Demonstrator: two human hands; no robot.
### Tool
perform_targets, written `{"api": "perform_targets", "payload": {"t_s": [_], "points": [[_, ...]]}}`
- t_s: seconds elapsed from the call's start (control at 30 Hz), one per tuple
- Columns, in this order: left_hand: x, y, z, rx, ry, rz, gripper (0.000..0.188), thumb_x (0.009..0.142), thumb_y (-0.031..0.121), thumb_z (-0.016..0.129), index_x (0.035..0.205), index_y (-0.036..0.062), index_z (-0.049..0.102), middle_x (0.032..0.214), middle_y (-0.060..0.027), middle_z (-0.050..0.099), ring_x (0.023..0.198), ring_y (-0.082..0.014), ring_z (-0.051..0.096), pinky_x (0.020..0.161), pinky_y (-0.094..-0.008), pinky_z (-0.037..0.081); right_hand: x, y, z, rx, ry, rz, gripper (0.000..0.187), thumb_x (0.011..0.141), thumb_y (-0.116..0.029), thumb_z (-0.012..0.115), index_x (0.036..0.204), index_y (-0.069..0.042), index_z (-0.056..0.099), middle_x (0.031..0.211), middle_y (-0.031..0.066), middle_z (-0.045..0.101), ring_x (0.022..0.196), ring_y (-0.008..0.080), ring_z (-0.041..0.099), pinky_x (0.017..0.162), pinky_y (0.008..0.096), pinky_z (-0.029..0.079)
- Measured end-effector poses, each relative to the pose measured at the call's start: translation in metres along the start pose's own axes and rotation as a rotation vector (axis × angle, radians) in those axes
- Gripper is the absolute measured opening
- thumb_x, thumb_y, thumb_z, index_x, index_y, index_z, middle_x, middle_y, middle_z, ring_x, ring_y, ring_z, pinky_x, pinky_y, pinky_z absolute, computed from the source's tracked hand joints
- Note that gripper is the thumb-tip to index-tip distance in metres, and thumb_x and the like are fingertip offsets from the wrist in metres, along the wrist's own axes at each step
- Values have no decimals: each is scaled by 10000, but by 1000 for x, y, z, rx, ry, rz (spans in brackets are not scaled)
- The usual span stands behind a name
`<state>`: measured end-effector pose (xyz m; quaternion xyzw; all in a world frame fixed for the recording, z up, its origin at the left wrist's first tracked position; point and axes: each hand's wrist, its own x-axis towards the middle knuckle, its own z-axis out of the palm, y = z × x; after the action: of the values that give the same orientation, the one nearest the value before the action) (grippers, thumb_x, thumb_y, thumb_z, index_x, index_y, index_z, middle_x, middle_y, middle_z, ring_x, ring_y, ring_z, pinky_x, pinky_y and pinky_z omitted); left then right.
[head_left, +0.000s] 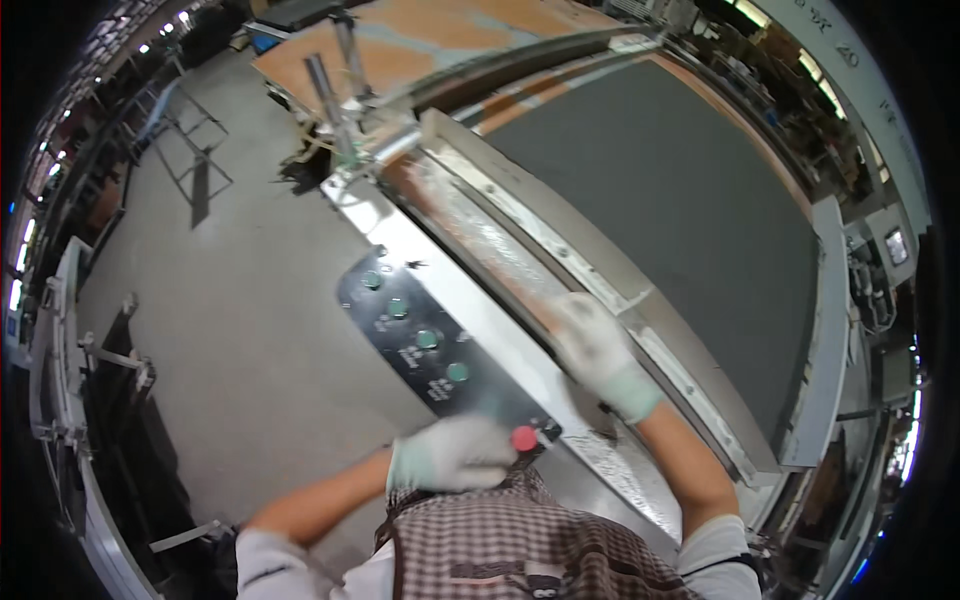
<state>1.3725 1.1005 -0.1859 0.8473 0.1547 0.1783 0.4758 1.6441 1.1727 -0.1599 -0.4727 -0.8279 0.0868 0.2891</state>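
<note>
My left hand, in a white glove with a pale green cuff, is beside the lower end of a black control panel, close to a red button. Its fingers look curled in, and whatever they may hold is hidden. Over the machine's near edge, beside the long metal frame bar, is my right hand, gloved the same way. Its fingers are blurred and partly out of sight, so their grip is unclear. Beyond the bar lies a large dark grey sheet-like surface.
Green buttons line the panel. An orange, grey-patched table stands behind the machine, near two upright metal posts. Grey floor stretches to the left, where a metal stand stands. A light-coloured beam borders the sheet's right side.
</note>
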Motion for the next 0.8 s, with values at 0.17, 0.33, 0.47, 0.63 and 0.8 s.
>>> {"api": "perform_targets", "payload": {"t_s": [0.17,0.33,0.47,0.63,0.8], "points": [[-168,26,37,-187,181,-478,315,948,280,637,1167,58,677,1091,-167,685,1019,-335,634,916,-413,501,36,-89,147,75,-91,-35,246,859,-168,625,1056,-22,599,1003,163,578,921,348,588,815,479,491],[-258,19,2,-51,371,-619,352,924,278,654,1154,12,678,1062,-183,701,960,-351,658,871,-398,516,31,-109,161,23,-50,-54,230,856,-130,615,1064,-33,599,1017,123,602,909,319,600,759,425,513],[-313,-29,-41,-232,380,-653,369,915,259,674,1183,6,667,1112,-177,704,1016,-305,679,915,-365,521,29,-120,160,-65,-81,-23,284,847,-108,629,1124,-48,621,1116,117,624,953,307,611,775,403,530],[-368,-116,-156,-366,231,-796,433,891,294,727,1206,5,658,1133,-169,709,1040,-249,690,932,-332,519,45,-134,165,-150,-127,144,254,834,-107,633,1082,-54,637,1107,110,625,946,299,612,760,412,536],[-378,-170,-289,-15,13,-576,715,787,524,762,1251,-5,632,1237,-216,649,1192,-358,592,1031,-413,454,66,-171,161,-343,-225,417,227,824,-118,623,1040,-47,628,1130,94,615,964,302,601,736,418,544]]}}
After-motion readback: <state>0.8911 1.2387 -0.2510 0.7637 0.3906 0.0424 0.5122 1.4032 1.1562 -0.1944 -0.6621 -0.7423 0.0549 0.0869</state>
